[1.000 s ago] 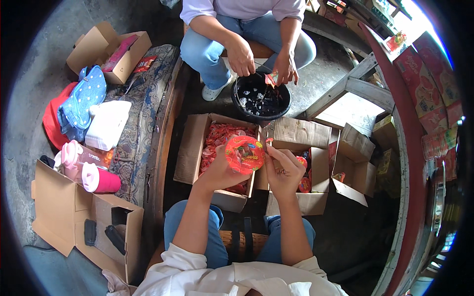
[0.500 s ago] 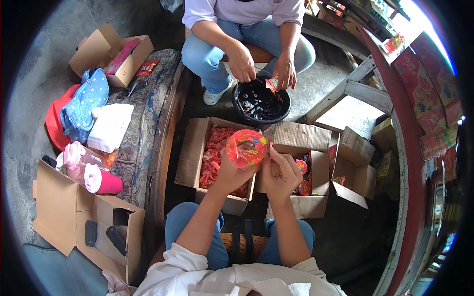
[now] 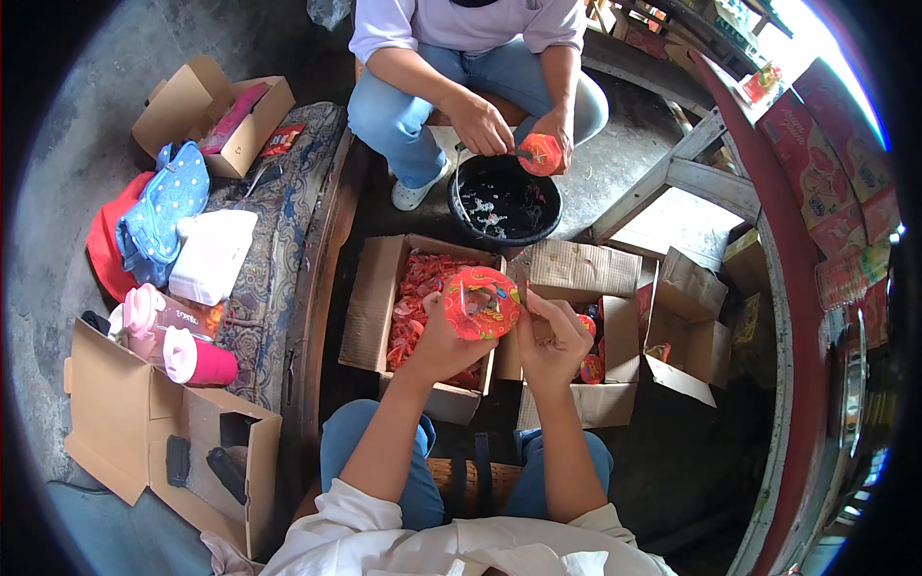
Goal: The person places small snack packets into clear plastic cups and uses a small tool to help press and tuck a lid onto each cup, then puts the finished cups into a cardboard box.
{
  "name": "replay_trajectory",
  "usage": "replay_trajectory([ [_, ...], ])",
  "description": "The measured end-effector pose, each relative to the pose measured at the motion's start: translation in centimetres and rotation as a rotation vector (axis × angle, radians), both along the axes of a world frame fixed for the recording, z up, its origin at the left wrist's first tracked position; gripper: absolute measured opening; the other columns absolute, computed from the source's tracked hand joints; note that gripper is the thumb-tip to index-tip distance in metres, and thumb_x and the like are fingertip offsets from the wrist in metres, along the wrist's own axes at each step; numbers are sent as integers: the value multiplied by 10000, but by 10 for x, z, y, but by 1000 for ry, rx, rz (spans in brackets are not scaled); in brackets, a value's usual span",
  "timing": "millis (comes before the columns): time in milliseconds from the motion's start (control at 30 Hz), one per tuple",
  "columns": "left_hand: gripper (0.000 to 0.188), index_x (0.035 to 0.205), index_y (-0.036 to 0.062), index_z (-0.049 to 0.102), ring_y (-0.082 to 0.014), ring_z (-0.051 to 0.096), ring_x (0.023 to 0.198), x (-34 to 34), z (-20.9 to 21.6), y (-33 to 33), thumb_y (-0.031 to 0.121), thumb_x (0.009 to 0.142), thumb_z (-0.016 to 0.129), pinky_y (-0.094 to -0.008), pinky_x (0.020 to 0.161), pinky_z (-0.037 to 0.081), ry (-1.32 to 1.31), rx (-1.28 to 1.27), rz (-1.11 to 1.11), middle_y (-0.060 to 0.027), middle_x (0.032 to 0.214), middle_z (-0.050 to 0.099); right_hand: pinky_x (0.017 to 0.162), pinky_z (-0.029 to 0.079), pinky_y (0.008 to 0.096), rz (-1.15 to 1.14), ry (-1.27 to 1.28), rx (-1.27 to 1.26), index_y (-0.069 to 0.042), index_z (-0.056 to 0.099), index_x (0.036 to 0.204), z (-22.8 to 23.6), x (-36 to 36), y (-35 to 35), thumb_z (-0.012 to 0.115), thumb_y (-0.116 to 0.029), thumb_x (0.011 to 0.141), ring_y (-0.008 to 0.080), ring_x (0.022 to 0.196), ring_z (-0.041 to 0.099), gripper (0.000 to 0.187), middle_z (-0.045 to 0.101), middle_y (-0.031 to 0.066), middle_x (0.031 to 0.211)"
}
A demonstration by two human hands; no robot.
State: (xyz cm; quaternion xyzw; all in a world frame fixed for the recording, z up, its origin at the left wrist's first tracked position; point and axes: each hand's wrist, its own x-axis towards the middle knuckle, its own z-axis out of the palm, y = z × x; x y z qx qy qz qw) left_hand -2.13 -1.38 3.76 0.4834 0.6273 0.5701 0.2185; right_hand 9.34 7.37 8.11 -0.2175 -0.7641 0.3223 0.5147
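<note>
My left hand (image 3: 440, 344) is closed round a red plastic cup (image 3: 480, 305) with a yellow-and-green printed pattern, its round end turned up toward me. At the cup's right edge, my right hand (image 3: 555, 338) pinches a thin, dark knife (image 3: 521, 276), its blade pointing away and close against the rim; fingers hide most of its handle. Both hands hover above two open cardboard boxes. Red plastic strips and scraps (image 3: 415, 298) fill the left box (image 3: 369, 302). Several red printed cups (image 3: 590, 368) lie in the right box (image 3: 624, 331), partly hidden by my right hand.
Across from me a seated person holds a red cup (image 3: 541, 154) and a dark blade over a black bucket (image 3: 505, 216). A patterned bench (image 3: 274, 250) on the left carries a pink tumbler (image 3: 202, 360) and bags. A white wooden frame (image 3: 715, 187) stands right.
The red cup in my left hand has turned and tipped slightly, with my right hand staying at its edge. The other person's hands now hold a whole-looking red cup above the bucket.
</note>
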Motion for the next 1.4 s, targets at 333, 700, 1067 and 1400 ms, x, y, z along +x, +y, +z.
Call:
replay_trajectory([
  [333,493,1125,29,529,-175,580,990,-6,17,-2,68,674,723,-311,847,457,-39,84,-101,-75,1042,610,562,463,233,46,-14,9,13,668,929,0,2,2,645,119,693,146,632,604,260,624,110,725],
  [700,551,1185,73,488,-237,480,1107,-1,2,-5,146,696,732,-401,987,272,33,85,-10,-88,1156,474,622,482,231,34,-1,-9,14,668,934,1,2,3,657,107,690,145,681,625,261,641,109,759],
  [1067,404,1109,28,549,-253,480,1101,5,-2,1,87,734,685,-370,944,362,-410,53,-23,-114,1157,519,560,472,241,-68,5,-15,14,669,893,0,-2,-3,693,68,702,150,632,621,200,643,114,737],
  [1400,346,1071,8,562,-220,560,980,11,11,5,115,769,691,-353,870,422,-366,108,23,-105,1046,599,592,490,251,-137,11,10,9,667,909,3,-3,-7,688,70,692,167,666,636,226,640,117,741],
])
